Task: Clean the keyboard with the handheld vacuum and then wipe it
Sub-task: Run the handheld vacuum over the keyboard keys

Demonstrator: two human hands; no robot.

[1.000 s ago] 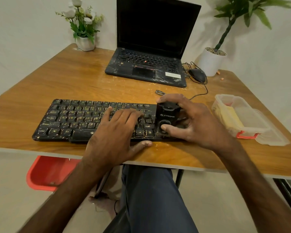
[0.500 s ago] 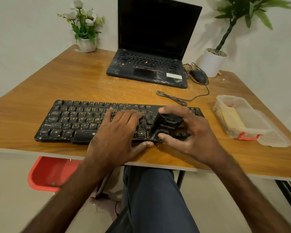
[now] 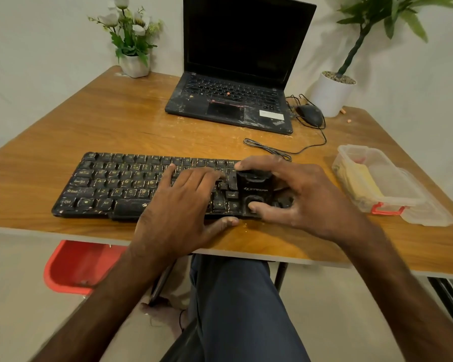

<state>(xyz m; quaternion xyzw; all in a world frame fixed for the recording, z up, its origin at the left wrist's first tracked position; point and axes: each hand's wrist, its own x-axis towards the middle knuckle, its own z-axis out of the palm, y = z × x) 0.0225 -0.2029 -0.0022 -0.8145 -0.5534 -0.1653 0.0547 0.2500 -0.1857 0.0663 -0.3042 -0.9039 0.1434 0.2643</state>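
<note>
The right hand (image 3: 306,198) curls round the handheld vacuum (image 3: 254,189), thumb on its near face, holding it on the right end of the dusty keyboard (image 3: 110,184) at mid-frame. Just left of it the left hand (image 3: 183,202) lies with straight fingers flat on the keys, thumb on the wooden table (image 3: 89,121). A laptop (image 3: 236,100) stands upper centre.

the dusty black keyboard (image 3: 120,184) by the wooden table's (image 3: 115,126) front edge shows "ctrl", "alt", "shift". the black laptop's (image 3: 230,100) palm-rest corner reads "thinkpad". the small black vacuum's (image 3: 255,188) white logo is blurred.
</note>
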